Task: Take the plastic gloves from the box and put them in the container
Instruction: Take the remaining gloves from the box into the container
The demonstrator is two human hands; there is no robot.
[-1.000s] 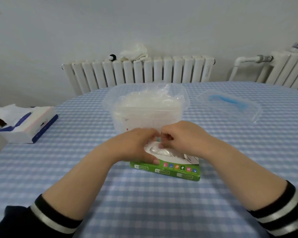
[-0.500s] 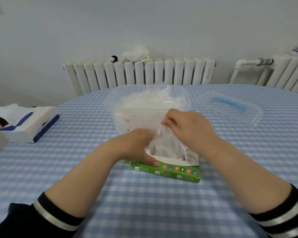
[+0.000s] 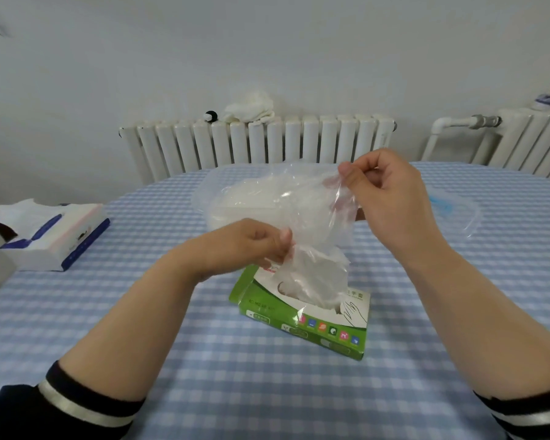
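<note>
A green and white glove box [image 3: 302, 325] lies on the checked tablecloth in front of me, with crumpled plastic sticking up out of its oval slot. A clear plastic glove [image 3: 311, 211] is stretched in the air above the box. My right hand [image 3: 385, 198] pinches its upper end between thumb and fingers. My left hand [image 3: 251, 246] pinches its lower end just above the box. Behind the glove stands the clear plastic container [image 3: 232, 198], partly hidden, with several pale gloves piled inside.
The container's clear lid [image 3: 454, 211] with a blue strip lies to the right on the table [image 3: 140, 312]. A tissue box [image 3: 51, 236] sits at the left edge. White radiators [image 3: 258, 144] line the wall behind the table.
My right hand has risen from the box slot, drawing a glove up and out. My left hand has left the box top and now pinches the glove's lower end.
</note>
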